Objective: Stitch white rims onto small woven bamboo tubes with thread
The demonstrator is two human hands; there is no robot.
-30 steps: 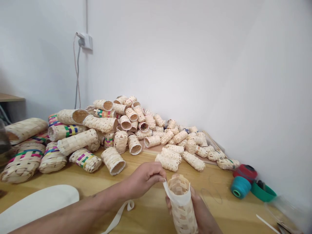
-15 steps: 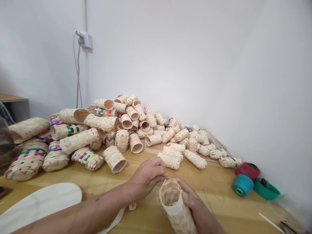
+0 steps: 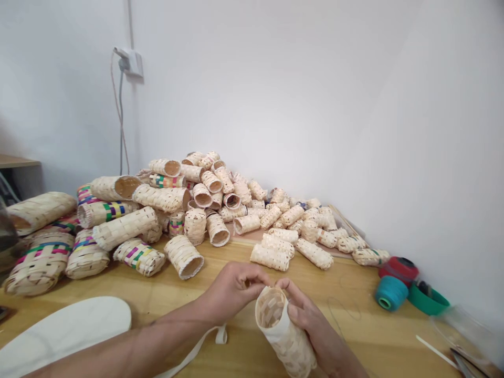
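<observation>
A: Head view: grip, step?
B: Woven tube [image 3: 293, 349] is gripped by right hand [image 3: 313, 317], fingers curled round, toward surface's [image 3: 240, 354] near edge. White strip [image 3: 274, 329] is pinched at rim by left hand [image 3: 232, 291]. Rim-wrapping, apparently; even tension is called for.

The bare left forearm [image 3: 157, 338] is slanting upward from the lower left, and the left hand [image 3: 238, 289] is arching, its thumb and index finger pinching at their tips. The right forearm [image 3: 344, 359] is angling in from the lower right. The right hand [image 3: 313, 320] is curling in a grip, its index fingertip pointing toward the left fingertips, just beside them.
</observation>
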